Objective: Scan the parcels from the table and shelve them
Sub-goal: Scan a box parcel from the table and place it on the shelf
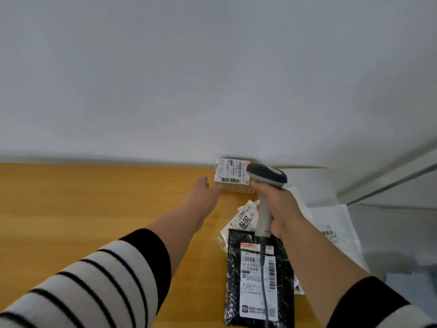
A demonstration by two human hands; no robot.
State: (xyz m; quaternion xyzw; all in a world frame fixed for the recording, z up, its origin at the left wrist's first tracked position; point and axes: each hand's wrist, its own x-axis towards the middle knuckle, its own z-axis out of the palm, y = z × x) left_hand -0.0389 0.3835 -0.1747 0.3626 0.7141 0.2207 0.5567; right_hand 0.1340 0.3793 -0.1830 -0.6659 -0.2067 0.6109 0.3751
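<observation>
Gripping the scanner [266, 185] by its pale handle, my right hand [281, 209] has its fingers wrapped tight round the grip. The handle runs up and away from me, and the dark head at its top points left, at the label on the box [233, 177]. A grey cable hangs from the handle's foot toward me.

Taking the box as landmark: nearest me, well short of it, lies a black bag [259, 280], glossy and crinkled, its long axis running from me toward the box, a white printed label stuck on top. Between bag and box sits a small clear packet [243, 218], tilted, with a label reading 2019. To the box's right, under my right wrist, white poly mailers [335, 228] lie flat and overlapping.

My left hand [203, 192] reaches forward with fingers relaxed and apart, the fingertips at the box's near left corner; I cannot tell if they touch it.

The box is brown cardboard, squat and rectangular, its long side running left to right, white barcoded label facing up. It sits on the wooden table [94, 197] at the far edge, against the plain white wall [212, 79].
</observation>
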